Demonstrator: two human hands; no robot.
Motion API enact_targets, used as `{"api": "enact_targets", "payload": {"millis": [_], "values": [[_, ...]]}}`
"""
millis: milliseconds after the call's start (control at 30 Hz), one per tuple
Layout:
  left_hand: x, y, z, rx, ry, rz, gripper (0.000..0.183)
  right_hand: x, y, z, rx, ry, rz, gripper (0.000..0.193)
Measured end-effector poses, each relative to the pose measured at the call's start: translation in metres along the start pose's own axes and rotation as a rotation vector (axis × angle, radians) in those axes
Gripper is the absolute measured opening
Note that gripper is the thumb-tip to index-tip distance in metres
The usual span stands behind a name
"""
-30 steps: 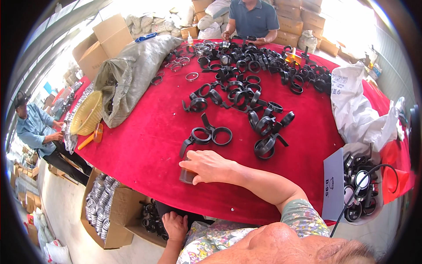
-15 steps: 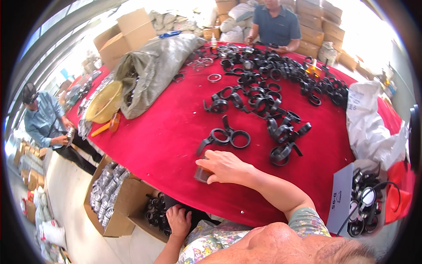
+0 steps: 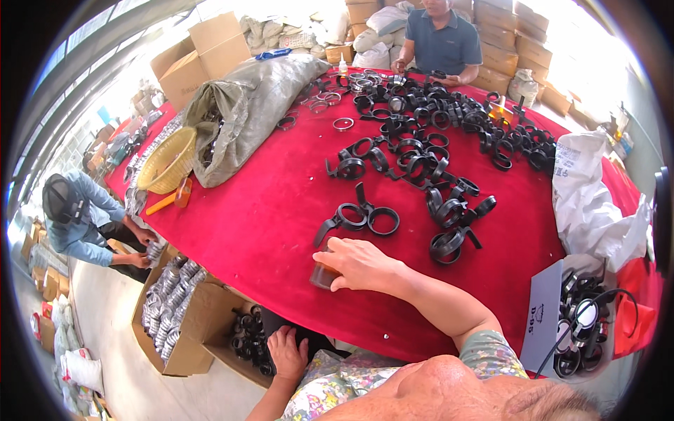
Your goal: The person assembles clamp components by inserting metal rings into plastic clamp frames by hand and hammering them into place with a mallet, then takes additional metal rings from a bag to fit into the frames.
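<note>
My right hand [image 3: 361, 264] is wrapped over a small see-through brownish container [image 3: 323, 276], which rests on the red tablecloth near the front edge. Just beyond it lie black ring clamps [image 3: 351, 217] with short arms, joined in a small cluster. My left hand [image 3: 287, 352] rests on my leg below the table edge, fingers apart and nothing in them. Beside that hand stands a cardboard box [image 3: 217, 333] with black rings [image 3: 249, 337] inside. A larger heap of black ring clamps [image 3: 428, 116] spreads over the far right of the table.
A grey sack [image 3: 260, 91], a yellow basket [image 3: 168, 163] and an orange-handled tool [image 3: 172, 196] lie at the left. A white sack [image 3: 590, 196] hangs at the right. One co-worker [image 3: 444, 43] sits across; another [image 3: 88, 217] bends over a box of silvery rings [image 3: 172, 302].
The co-worker at the left has bent down and brought a stack of silvery rings to the cardboard box. My hands have hardly moved.
</note>
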State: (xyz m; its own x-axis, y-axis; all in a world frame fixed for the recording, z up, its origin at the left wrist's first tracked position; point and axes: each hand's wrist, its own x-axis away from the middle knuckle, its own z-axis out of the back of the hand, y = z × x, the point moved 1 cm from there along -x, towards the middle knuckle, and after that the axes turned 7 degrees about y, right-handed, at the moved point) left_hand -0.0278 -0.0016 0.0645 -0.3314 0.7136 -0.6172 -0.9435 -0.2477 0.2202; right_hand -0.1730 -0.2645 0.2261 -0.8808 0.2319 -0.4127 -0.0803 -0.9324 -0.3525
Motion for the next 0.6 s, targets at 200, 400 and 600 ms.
{"api": "enact_targets", "payload": {"millis": [200, 400, 600], "values": [[-0.001, -0.001, 0.006, -0.039, -0.073, -0.013, 0.02, -0.003, -0.009, 0.006, -0.017, 0.017, -0.009, 0.061], [0.001, 0.005, 0.006, 0.04, -0.169, -0.064, 0.024, -0.002, -0.01, 0.007, -0.028, -0.008, -0.043, 0.064], [0.012, 0.009, 0.015, 0.106, -0.232, -0.143, 0.031, -0.007, -0.013, 0.008, -0.042, -0.009, -0.017, 0.067]]}}
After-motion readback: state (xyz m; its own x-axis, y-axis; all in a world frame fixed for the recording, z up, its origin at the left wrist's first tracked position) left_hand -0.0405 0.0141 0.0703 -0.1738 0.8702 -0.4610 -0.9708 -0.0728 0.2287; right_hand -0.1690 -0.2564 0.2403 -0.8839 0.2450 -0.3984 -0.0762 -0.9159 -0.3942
